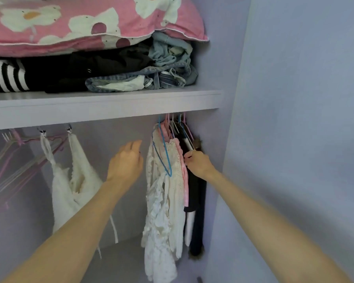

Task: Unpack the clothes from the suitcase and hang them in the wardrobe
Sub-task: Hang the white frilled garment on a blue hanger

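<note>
**Both hands at the hanging clothes, right of centre**

Your right hand point(197, 163) sits right of centre, fingers curled against the edge of the dark hanging garments point(194, 193), pinching fabric there; exactly which piece it grips is hard to tell. Your left hand point(126, 162) hovers at centre, fingers loosely spread and holding nothing, just beside the white lace garment on a blue wire hanger point(164, 201).

A thin pink garment point(184, 180) hangs between the lace and the dark clothes. At lower left a white fluffy garment point(70, 186) hangs from two clips, with empty pink wire hangers point(12, 160) beyond it. Above, the pale wardrobe shelf point(102, 105) carries crumpled blue denim clothes point(168, 66), black folded clothes with white stripes point(10, 78) and a pink floral quilt point(80, 23).

The rail is hidden behind the shelf edge. A brown furry trim point(197, 142) peeks out behind the dark garments. The quilt is cut off at the top.
</note>
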A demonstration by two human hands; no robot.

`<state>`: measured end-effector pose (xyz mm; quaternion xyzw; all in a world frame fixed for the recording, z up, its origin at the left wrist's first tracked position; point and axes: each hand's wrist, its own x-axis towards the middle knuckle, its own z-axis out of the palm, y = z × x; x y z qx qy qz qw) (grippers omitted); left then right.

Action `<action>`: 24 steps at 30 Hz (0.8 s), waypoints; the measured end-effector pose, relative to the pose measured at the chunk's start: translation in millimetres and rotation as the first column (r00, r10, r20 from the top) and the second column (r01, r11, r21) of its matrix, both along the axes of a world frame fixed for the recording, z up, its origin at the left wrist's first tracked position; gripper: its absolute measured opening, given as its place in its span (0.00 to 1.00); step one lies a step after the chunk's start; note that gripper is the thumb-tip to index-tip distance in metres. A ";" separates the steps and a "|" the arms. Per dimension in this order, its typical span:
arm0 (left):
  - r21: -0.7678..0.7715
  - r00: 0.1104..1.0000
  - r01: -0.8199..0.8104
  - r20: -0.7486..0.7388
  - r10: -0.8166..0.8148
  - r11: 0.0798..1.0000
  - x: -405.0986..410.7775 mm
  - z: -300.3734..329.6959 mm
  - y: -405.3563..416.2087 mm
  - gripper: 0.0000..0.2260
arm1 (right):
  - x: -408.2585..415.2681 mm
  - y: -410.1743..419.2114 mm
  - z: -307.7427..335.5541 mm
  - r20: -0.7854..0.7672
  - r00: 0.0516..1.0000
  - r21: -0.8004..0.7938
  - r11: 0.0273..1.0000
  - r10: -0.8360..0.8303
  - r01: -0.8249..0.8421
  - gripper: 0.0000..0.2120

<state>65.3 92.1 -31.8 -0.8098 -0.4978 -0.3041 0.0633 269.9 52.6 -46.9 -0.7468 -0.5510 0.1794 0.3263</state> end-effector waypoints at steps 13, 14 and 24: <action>-0.515 0.806 0.502 -0.011 -0.591 0.694 79.8 -142.8 -173.5 0.13 | 24.8 -248.0 -114.1 -0.270 0.947 -0.491 0.871 -0.175 0.021 0.11; -0.549 0.791 0.503 -0.020 -0.612 0.668 85.8 -153.0 -183.8 0.13 | 28.0 -261.7 -122.5 -0.291 0.935 -0.502 0.864 -0.201 0.029 0.09; -0.849 0.496 0.422 -0.079 -0.865 0.319 202.8 -251.4 -336.5 0.13 | 107.6 -446.6 -236.1 -0.270 0.787 -0.686 0.684 -0.555 0.248 0.15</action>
